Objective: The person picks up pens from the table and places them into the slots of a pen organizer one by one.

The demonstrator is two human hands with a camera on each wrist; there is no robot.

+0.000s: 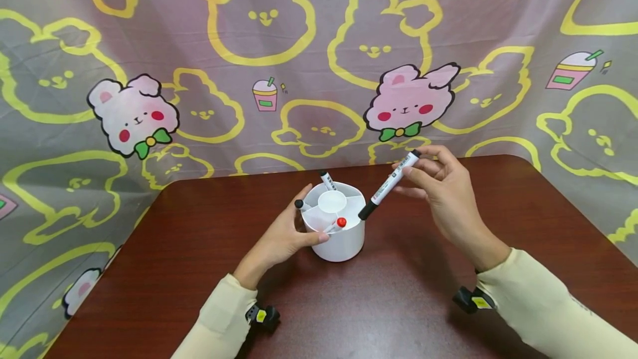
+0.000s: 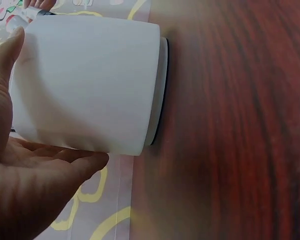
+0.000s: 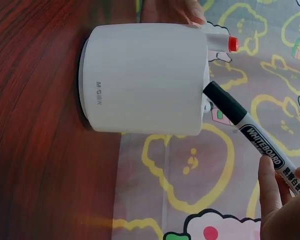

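Observation:
A round white pen holder (image 1: 339, 248) with divided compartments stands upright on the table. My left hand (image 1: 281, 231) grips its left side, thumb at the front rim; in the left wrist view the fingers curve along the pen holder's wall (image 2: 90, 85). Between thumb and fingers my right hand (image 1: 448, 187) pinches a black-capped whiteboard marker (image 1: 394, 179). The marker slants down to the left, its cap right at the pen holder's rim. In the right wrist view the whiteboard marker (image 3: 265, 147) shows its "WHITEBOARD" print.
A red-ended marker (image 1: 341, 222) and two black-ended markers, one at the back (image 1: 327, 180) and one at the left (image 1: 299, 204), stand in the pen holder's compartments. The dark wooden table (image 1: 199, 226) ends at a patterned curtain (image 1: 319, 98) behind.

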